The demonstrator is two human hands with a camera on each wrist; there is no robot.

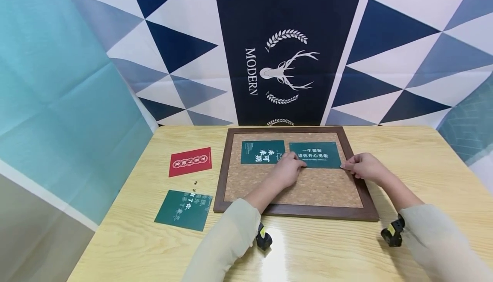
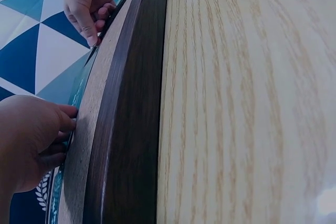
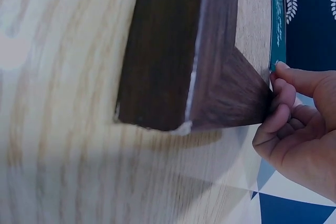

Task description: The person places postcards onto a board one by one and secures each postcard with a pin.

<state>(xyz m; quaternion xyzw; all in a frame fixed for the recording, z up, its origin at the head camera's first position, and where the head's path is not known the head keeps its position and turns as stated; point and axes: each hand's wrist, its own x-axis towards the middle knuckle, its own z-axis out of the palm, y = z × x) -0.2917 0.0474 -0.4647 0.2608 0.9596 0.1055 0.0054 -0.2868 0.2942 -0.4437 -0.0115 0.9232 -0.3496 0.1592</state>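
A cork board (image 1: 292, 188) in a dark brown wooden frame (image 1: 296, 210) lies on the table with two green cards on it. The left card (image 1: 263, 152) carries white lettering, its right end partly behind my left hand (image 1: 286, 170). That hand's fingertips rest at the lower left corner of the right card (image 1: 317, 154), which also has white writing. Over the frame's right side, my right hand (image 1: 366, 166) pinches this card's lower right corner between thumb and forefinger. In the right wrist view the thumb (image 3: 299, 80) presses at the card's corner, the other fingers curled beneath.
Left of the board, a red card (image 1: 190, 162) and another green card (image 1: 182, 210) lie on the wooden table (image 1: 308, 252). Between them are small dark bits (image 1: 195, 183). Behind the table hangs a patterned cloth (image 1: 192, 51) with a deer head print.
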